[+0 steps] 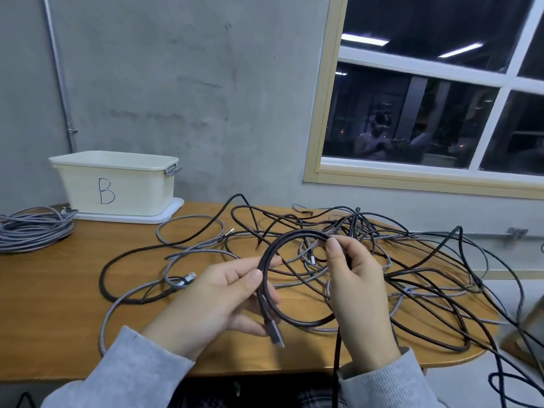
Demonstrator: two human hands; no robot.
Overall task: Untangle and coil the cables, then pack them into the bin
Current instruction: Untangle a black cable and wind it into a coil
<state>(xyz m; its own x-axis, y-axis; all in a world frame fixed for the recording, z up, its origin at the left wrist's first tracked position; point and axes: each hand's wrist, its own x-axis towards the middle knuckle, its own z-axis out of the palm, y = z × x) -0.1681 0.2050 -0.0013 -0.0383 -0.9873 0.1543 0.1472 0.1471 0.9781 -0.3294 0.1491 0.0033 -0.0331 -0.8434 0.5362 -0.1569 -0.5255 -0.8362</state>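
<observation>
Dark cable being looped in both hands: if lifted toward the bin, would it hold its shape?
Probably not: the dark cable droops into soft curves, so it looks floppy. Its tail runs into the tangle, so it may snag.

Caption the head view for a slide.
Both hands, left and right, coil a dark cable above tangled cables; bin B waits.

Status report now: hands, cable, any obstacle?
Left hand and right hand both grip one dark cable loop. Bin far left, none of its contents visible. Tangled cables lie behind the loop, on the table.
</observation>
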